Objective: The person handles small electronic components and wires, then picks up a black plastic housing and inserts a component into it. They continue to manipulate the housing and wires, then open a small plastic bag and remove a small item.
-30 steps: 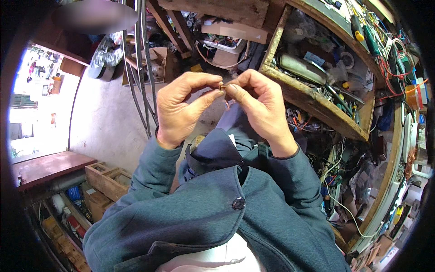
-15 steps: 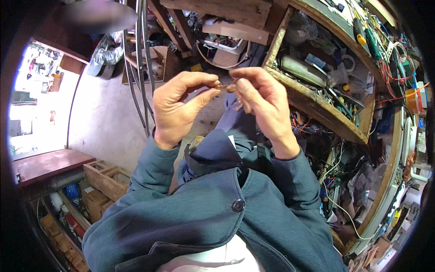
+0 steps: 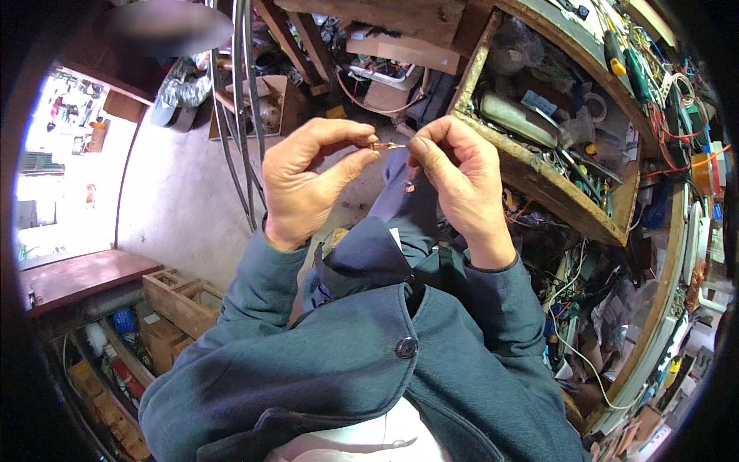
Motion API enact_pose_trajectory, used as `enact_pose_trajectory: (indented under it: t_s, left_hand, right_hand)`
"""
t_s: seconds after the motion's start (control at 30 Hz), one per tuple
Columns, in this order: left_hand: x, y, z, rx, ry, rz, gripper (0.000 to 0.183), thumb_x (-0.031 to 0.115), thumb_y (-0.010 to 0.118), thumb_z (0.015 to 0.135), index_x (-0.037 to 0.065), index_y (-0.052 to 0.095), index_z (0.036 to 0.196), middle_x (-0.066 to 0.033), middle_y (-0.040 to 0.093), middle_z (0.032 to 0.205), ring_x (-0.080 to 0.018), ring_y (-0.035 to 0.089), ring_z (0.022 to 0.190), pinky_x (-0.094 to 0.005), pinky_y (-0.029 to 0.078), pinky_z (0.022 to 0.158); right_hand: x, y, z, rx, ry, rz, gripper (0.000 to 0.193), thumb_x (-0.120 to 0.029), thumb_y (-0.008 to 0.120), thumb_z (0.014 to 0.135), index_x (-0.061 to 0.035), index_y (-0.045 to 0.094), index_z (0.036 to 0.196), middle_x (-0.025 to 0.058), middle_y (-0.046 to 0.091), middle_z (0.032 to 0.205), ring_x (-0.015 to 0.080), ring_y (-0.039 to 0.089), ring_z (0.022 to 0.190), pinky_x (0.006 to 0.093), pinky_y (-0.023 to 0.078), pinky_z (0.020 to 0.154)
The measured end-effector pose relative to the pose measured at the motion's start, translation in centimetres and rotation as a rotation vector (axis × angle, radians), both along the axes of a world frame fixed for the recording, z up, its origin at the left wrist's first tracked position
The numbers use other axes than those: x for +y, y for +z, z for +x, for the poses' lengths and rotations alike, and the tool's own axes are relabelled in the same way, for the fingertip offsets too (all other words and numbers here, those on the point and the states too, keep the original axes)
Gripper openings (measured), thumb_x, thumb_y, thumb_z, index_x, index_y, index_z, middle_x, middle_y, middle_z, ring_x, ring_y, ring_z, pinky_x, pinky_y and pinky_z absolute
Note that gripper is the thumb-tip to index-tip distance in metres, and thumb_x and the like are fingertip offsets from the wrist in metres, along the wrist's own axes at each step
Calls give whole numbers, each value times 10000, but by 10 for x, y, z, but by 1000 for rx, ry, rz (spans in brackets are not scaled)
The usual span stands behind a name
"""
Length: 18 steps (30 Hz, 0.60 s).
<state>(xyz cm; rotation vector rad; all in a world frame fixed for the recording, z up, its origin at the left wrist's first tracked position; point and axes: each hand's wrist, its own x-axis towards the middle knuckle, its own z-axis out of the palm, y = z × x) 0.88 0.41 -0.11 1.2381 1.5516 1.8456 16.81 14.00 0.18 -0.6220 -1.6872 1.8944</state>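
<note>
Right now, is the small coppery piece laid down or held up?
Held up: the coppery piece spans between the pinching left hand and right hand.

Dark cables (image 3: 252, 92) hang at the upper left, a grey plastic bag (image 3: 182, 85) to one side and a cardboard box (image 3: 291, 115) behind them. A white basin (image 3: 416, 80) packed with small parts sits farther right, near a yellow scrap (image 3: 336, 112). On the right, a wooden drawer (image 3: 554, 181) holds a grey-green case (image 3: 517, 119) among loose tools; a black-and-yellow handle (image 3: 617, 65) and an orange tub (image 3: 703, 173) lie beyond it. A white cord (image 3: 576, 353) loops below. At left, a compartmented wooden tray (image 3: 181, 302) sits beside a red-brown board (image 3: 100, 277).
</note>
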Motion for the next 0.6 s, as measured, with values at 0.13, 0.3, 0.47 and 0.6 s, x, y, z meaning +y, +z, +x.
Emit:
enact_pose_trajectory:
  t_s: [0.13,0.3,0.47,0.6]
  left_hand:
    - [-1,1,-3,49,10,-17,327,-120,775,835,-41,703,1144,-138,723,1122,-200,715,1042,-320,595,947]
    - [-1,-3,-3,73,-28,-13,322,-119,774,835,-40,706,1140,-132,719,1120,-197,713,1039,-314,592,946]
    - [-2,1,-2,121,-41,-56,322,-125,768,838,-33,709,1140,-130,716,1122,-191,707,1036,-310,589,946]
    - [-4,-1,-5,154,-20,-44,322,-124,767,840,-36,705,1144,-134,719,1120,-197,711,1042,-311,587,951]
  right_hand:
    - [2,1,1,-9,-48,53,130,-119,665,1016,6,675,979,16,693,851,67,598,784,225,488,707]
    - [-8,11,-8,11,60,26,139,-94,691,994,26,688,1065,36,722,948,80,645,860,245,522,751]
    - [-5,-2,-7,-11,67,138,116,-84,704,983,18,651,968,45,712,853,78,645,737,244,516,645]
    - [-3,3,-3,-33,58,94,101,-80,675,1002,12,646,971,38,705,854,76,634,765,235,510,673]
